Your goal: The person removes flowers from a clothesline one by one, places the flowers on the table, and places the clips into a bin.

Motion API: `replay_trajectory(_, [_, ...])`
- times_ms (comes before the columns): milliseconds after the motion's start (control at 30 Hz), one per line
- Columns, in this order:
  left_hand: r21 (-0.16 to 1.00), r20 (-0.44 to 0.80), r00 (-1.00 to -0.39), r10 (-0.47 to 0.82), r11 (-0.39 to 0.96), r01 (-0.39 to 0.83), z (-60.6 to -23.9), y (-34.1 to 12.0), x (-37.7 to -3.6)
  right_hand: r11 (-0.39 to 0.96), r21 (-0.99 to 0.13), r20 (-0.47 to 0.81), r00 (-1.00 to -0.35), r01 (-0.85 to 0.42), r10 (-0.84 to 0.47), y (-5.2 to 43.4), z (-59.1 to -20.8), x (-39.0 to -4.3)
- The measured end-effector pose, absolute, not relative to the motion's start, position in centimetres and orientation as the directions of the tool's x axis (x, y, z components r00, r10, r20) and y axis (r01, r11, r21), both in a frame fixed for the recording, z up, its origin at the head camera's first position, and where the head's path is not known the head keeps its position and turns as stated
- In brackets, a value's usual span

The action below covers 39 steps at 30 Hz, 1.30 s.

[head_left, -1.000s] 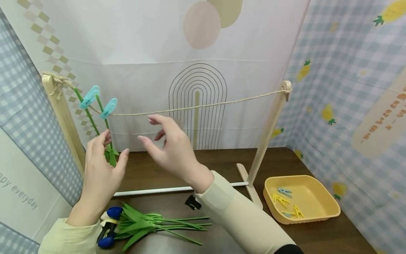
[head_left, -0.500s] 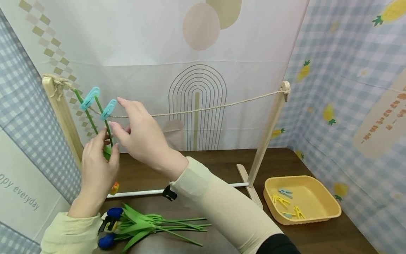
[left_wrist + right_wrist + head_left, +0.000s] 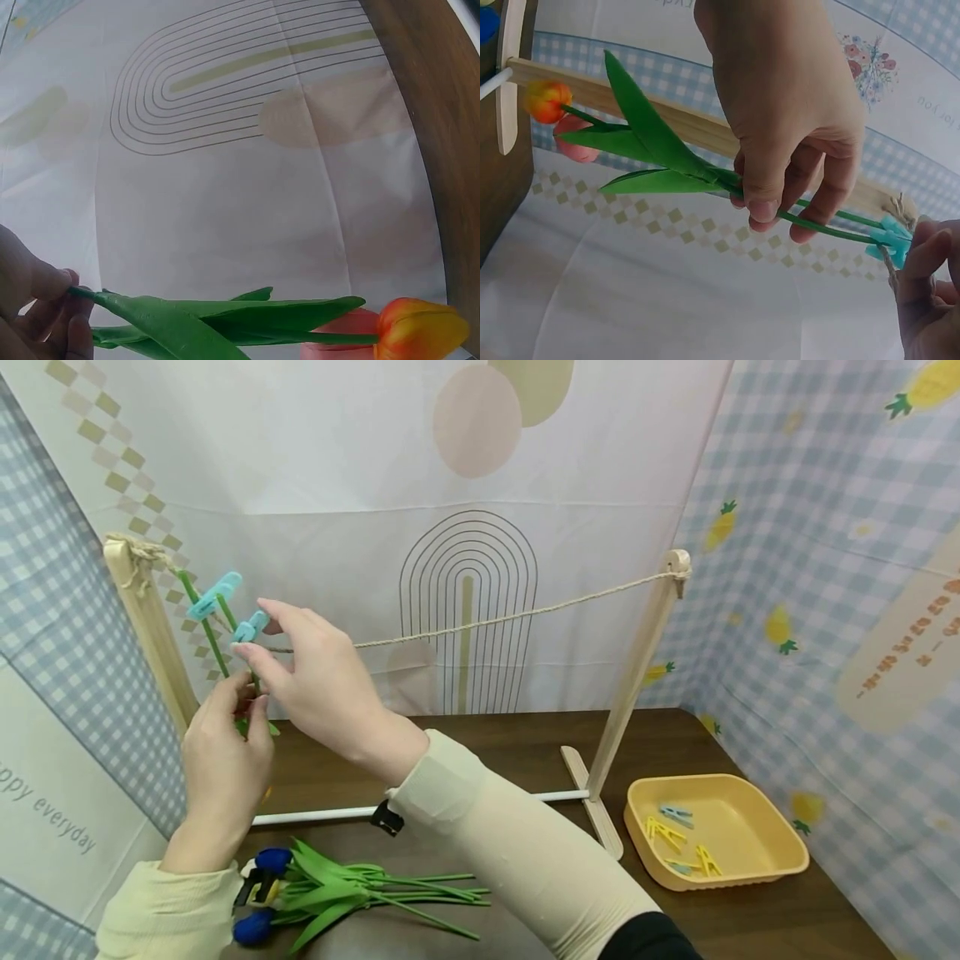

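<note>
My left hand (image 3: 225, 760) pinches the green stem of an orange-yellow artificial tulip (image 3: 547, 101), which hangs bloom-down. Up at the rope (image 3: 465, 628), my right hand (image 3: 330, 685) holds a light-blue clothespin (image 3: 251, 625) between thumb and fingers, at the top of that stem. Just left of it, a second light-blue clothespin (image 3: 216, 596) clips another stem to the rope. A pink tulip bloom (image 3: 576, 142) hangs beside the orange one, partly hidden behind it. In the left wrist view, long green leaves (image 3: 165, 322) stretch from the fingers toward the blooms.
The rope runs between two wooden posts (image 3: 630, 685), joined low down by a white rod (image 3: 322, 816). Blue tulips (image 3: 253, 927) with green stems lie on the dark table at front left. A yellow basket (image 3: 750, 877) with several clothespins stands at right.
My right hand has moved left along the rope to the nearer clothespin and now grips it. That clothespin has tilted and the rope dips there. My left hand has closed onto the stem.
</note>
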<state>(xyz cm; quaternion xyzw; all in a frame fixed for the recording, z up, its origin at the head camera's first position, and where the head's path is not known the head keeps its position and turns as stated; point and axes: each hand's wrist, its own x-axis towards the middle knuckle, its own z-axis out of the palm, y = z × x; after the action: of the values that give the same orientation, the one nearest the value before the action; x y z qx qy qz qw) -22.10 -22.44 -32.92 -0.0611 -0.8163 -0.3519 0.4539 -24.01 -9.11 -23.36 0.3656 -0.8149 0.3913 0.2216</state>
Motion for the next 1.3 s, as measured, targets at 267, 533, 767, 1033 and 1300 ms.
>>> replay_trajectory(267, [0.525, 0.779, -0.588, -0.218, 0.739, 0.421, -33.1, -22.3, -22.0, 0.385, -0.489, 0.674, -0.619, -0.783, -0.403, -9.2, -23.3, -23.7])
replay_trajectory(533, [0.549, 0.746, -0.632, -0.212, 0.733, 0.402, -33.9, -22.2, -21.8, 0.355, -0.365, 0.758, -0.496, -0.861, -0.423, -8.2, -23.8, -23.5])
replay_trajectory(767, [0.559, 0.717, -0.669, -0.195, 0.735, 0.385, -34.8, -21.9, -21.0, 0.274, -0.282, 0.85, -0.372, -0.92, -0.374, -6.5, -23.7, -23.4])
replay_trajectory(1033, [0.54, 0.7, -0.699, -0.146, 0.749, 0.385, -35.8, -21.6, -19.9, 0.296, -0.285, 0.848, -0.383, -0.912, -0.365, -3.7, -25.4, -23.6])
replay_trajectory(1300, [0.473, 0.717, -0.696, -0.043, 0.763, 0.44, -36.8, -21.1, -18.9, 0.383, -0.38, 0.788, -0.512, -0.842, -0.342, 0.3, -30.0, -24.3])
